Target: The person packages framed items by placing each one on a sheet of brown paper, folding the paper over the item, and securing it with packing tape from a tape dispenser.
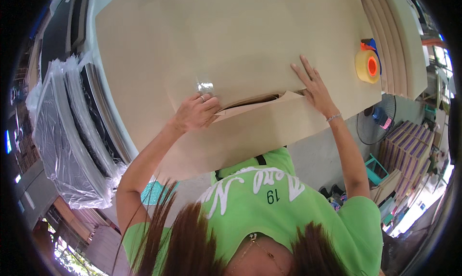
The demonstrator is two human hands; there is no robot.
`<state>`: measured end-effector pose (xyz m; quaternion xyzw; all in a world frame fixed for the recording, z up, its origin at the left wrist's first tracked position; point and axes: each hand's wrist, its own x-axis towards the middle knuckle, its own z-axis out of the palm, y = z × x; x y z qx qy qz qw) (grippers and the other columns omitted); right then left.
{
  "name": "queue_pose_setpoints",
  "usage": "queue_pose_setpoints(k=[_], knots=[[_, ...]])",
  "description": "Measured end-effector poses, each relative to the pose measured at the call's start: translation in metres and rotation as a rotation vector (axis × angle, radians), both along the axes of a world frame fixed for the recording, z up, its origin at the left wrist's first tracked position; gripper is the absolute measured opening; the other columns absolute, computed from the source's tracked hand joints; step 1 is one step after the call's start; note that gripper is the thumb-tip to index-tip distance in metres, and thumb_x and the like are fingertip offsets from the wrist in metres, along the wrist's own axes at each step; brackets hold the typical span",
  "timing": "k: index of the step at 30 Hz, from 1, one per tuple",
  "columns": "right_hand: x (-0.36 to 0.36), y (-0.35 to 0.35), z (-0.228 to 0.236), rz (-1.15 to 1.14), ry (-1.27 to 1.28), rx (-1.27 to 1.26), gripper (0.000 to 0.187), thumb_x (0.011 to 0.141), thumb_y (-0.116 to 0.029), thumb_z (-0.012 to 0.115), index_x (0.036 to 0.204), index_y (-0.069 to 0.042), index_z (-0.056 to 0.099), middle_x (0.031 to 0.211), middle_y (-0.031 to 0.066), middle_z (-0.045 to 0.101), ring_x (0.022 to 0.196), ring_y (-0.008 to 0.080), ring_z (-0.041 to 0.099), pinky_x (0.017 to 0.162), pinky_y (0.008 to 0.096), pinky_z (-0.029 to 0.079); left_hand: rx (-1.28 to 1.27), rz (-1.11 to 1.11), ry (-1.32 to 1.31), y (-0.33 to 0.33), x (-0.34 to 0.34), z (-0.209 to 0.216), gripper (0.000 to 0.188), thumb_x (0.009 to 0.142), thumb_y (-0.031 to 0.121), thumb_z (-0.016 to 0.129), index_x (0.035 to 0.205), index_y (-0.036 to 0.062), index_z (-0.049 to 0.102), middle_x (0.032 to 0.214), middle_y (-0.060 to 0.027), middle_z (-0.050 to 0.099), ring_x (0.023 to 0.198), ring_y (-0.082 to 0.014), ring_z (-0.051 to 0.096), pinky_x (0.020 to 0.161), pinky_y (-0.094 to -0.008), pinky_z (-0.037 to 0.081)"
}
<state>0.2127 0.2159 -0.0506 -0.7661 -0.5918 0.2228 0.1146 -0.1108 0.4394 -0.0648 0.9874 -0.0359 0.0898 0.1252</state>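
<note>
A: Left hand [198, 111]?
B: At the left end of the gap [255, 101] in the carton [231, 45]. Fingers curled and bunched, back of hand up, elbow bent outward. Fingertips just beside a clear tape strip [205, 86]. Whether thumb and fingers pinch the edge: cannot tell.
A: Right hand [315, 90]?
B: At the gap's right end. Two fingers extended forward and parted over the cardboard; thumb side by the edge, partly hidden. Forearm comes up from the lower right, bracelet [333, 116] at the wrist.
A: Position of the carton?
B: Flat in front of the person, near side toward the torso. Near flap [269, 115] stands slightly lifted between the hands; darker layers show inside.
A: Surroundings?
B: Tape dispenser [368, 66] on the carton near its right edge, right of the right hand and apart from it. Cardboard stack [392, 40] just beyond. Plastic-wrapped panels [72, 136] along the left. Fan [378, 119] and green stool [375, 170] lower right. Hair [192, 237] overlaps part of the left arm.
</note>
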Motion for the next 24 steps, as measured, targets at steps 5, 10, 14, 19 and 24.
queue_pose_setpoints(k=[5, 10, 14, 19, 24], knots=[[0.017, -0.017, -0.002, -0.188, 0.388, 0.143, 0.066, 0.081, 0.005, 0.051, 0.141, -0.021, 0.044, 0.149, 0.0107, 0.035, 0.133, 0.0290, 0.040, 0.109, 0.0473, 0.034, -0.142, 0.098, -0.049, -0.003, 0.002, -0.008, 0.015, 0.086, 0.027, 0.063, 0.081, 0.0131, 0.064, 0.081, 0.0014, 0.052, 0.076, -0.0132, 0.055, 0.061, -0.0285, 0.044], [0.016, -0.020, 0.022, -0.244, 0.250, 0.240, 0.030, 0.084, -0.004, 0.059, 0.113, -0.009, 0.066, 0.112, 0.0124, 0.060, 0.103, 0.0240, 0.056, 0.091, 0.0342, 0.045, -0.278, 0.216, -0.048, -0.008, 0.005, -0.005, 0.020, 0.088, 0.025, 0.063, 0.076, 0.0089, 0.062, 0.078, -0.0007, 0.054, 0.070, -0.0181, 0.056, 0.057, -0.0308, 0.043], [-0.036, 0.034, 0.021, -0.202, 0.373, 0.223, 0.017, 0.078, -0.008, 0.068, 0.094, -0.004, 0.066, 0.087, 0.0065, 0.060, 0.085, 0.0192, 0.054, 0.073, 0.0323, 0.045, -0.283, 0.241, -0.001, -0.008, 0.005, -0.006, 0.022, 0.089, 0.024, 0.063, 0.078, 0.0058, 0.061, 0.080, -0.0023, 0.055, 0.069, -0.0213, 0.057, 0.057, -0.0332, 0.044], [-0.040, 0.061, 0.003, -0.370, 0.602, 0.202, 0.011, 0.074, -0.004, 0.070, 0.076, -0.001, 0.061, 0.071, 0.0030, 0.056, 0.070, 0.0170, 0.048, 0.061, 0.0308, 0.040, -0.459, 0.468, 0.111, -0.012, 0.018, 0.014, 0.023, 0.092, 0.026, 0.060, 0.081, 0.0049, 0.061, 0.075, -0.0068, 0.059, 0.064, -0.0247, 0.057, 0.055, -0.0360, 0.043], [-0.061, 0.071, -0.008, -0.471, 0.354, 0.347, 0.007, 0.077, -0.002, 0.068, 0.077, -0.002, 0.061, 0.073, 0.0036, 0.058, 0.068, 0.0175, 0.051, 0.063, 0.0277, 0.042, -0.570, 0.679, 0.050, -0.024, 0.027, 0.007, 0.019, 0.092, 0.028, 0.061, 0.088, 0.0091, 0.064, 0.066, -0.0085, 0.059, 0.058, -0.0266, 0.057, 0.053, -0.0362, 0.042]])
